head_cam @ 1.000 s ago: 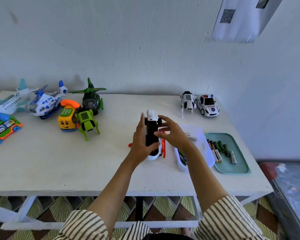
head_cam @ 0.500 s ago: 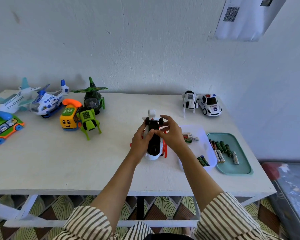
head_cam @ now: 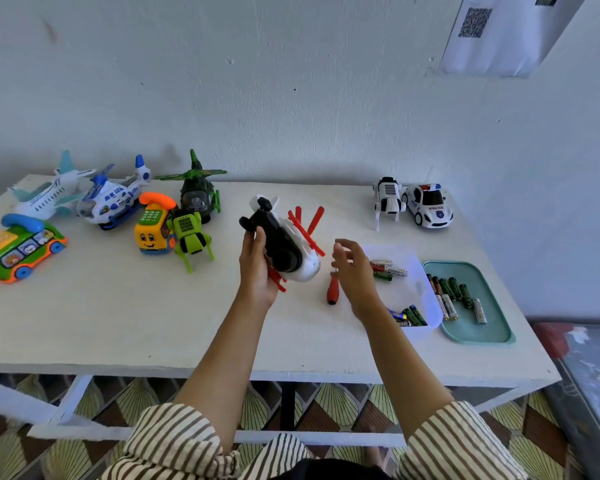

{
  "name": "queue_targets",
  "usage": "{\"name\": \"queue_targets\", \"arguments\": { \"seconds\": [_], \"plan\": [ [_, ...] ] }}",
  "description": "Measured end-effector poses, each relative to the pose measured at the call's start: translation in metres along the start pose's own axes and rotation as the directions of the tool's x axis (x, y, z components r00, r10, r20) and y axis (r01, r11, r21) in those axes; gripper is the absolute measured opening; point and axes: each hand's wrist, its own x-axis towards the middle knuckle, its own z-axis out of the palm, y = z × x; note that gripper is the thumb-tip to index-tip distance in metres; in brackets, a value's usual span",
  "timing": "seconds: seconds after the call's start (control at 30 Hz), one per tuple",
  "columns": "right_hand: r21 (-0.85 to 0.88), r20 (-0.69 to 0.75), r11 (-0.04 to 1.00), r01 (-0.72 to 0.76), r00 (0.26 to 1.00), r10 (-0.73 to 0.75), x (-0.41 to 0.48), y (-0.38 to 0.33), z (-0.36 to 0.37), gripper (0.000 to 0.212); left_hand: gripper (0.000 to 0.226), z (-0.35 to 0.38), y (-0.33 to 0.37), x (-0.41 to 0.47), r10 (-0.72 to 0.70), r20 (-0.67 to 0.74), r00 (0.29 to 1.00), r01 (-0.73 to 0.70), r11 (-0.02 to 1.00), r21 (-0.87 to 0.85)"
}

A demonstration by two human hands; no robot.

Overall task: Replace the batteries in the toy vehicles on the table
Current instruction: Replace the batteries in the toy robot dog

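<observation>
Head view: white-and-black toy helicopter (head_cam: 286,249) lifted off the table (head_cam: 118,313) and gripped in the left hand (head_cam: 257,275), thumb along the near side of the black belly, fingers wrapped behind, underside turned toward the camera. Tail pointing up and away past the left fingertips; red rotor blades (head_cam: 309,233) fanning out on the side away from the left palm.

Right hand (head_cam: 354,271) loose and spread, holding nothing, hovering just right of the toy's white nose, near it but not touching. Red-handled screwdriver (head_cam: 333,291) flat on the table just below and inward of the right palm. White tray (head_cam: 409,289) with loose batteries (head_cam: 409,315) on the outer side of the right hand and partly hidden by it; teal tray (head_cam: 478,334) with sorted batteries (head_cam: 451,292) further out the same way.

Probably light, hollow hard plastic: stiff in the body, smooth, somewhat slippery. Thin blades likely the weak point, easy to bend or snap. Best held round the thick fuselage, as now, with the belly left free for the right hand; never by blades or tail. State of the battery cover: not readable from this angle.
</observation>
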Motion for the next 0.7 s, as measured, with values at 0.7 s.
{"name": "queue_targets", "arguments": {
  "seconds": [0.7],
  "plan": [
    [0.342,0.178,0.896,-0.284,0.955,0.235,0.044,-0.024,-0.028,0.063,0.043,0.023,-0.034,0.015,0.054,-0.217,0.975,0.087,0.805,0.588]
  ]
}}
